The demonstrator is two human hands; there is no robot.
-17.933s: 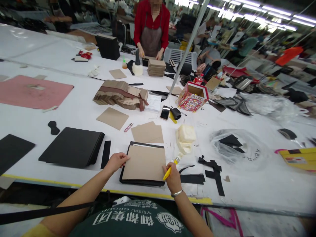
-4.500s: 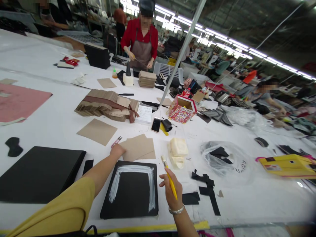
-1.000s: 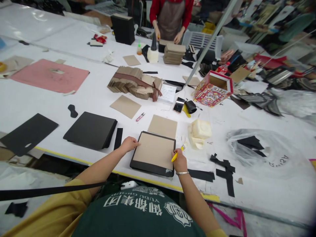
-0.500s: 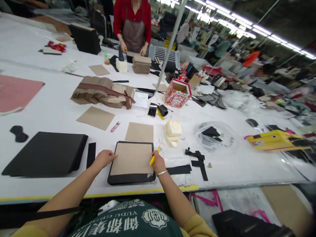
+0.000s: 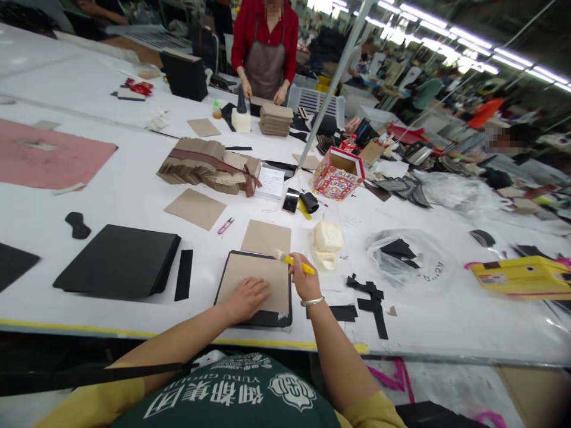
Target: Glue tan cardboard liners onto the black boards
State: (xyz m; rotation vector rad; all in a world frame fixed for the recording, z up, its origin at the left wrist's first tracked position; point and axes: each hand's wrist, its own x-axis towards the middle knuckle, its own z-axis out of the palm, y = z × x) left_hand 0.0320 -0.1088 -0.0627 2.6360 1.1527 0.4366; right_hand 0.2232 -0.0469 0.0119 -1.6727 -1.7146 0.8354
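Note:
My left hand [image 5: 248, 297] lies flat, fingers spread, on a tan board [image 5: 241, 267]. The board rests on a slightly larger black panel [image 5: 267, 319], whose dark border shows round it. In my right hand [image 5: 306, 282] is a paintbrush [image 5: 301, 263] with a yellow handle. Its pale bristles point left, over the far right corner of the board; whether they touch it I cannot tell. Just beyond stands a cream-coloured glue-smeared container [image 5: 327, 238]. A second tan board [image 5: 266, 236] lies behind the panel, partly covered by it.
Left of the panel are a black strip [image 5: 184, 274] and a stack of black panels [image 5: 118, 258]. Pink-handled snips [image 5: 226, 225], a phone [image 5: 291, 201] and a red patterned box [image 5: 338, 173] lie farther back. Black scraps [image 5: 372, 297] sit right. A person in red [image 5: 264, 47] works across the table.
My left hand has gone from the panel's left edge to flat on the board. My right hand has lifted the brush and swung its bristles left over the board. The view has shifted.

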